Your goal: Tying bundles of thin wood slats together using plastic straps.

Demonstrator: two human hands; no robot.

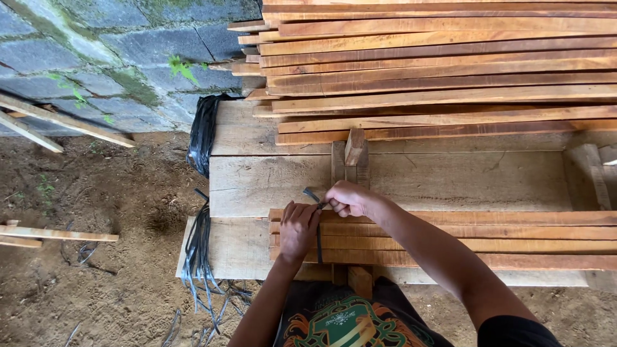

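Note:
A bundle of thin wooden slats [463,241] lies across a workbench of wide planks [411,180]. A dark plastic strap [319,239] runs over the bundle near its left end. My left hand [299,230] presses flat on the slats at that end, fingers on the strap. My right hand [346,198] pinches the strap's free end [312,194] just above the bundle. An upright wooden stop [352,155] stands behind my hands.
A tall stack of similar slats [437,64] fills the back of the bench. Loose black straps [200,254] hang off the bench's left edge onto the dirt floor. A block wall [116,58] and stray sticks [58,234] lie to the left.

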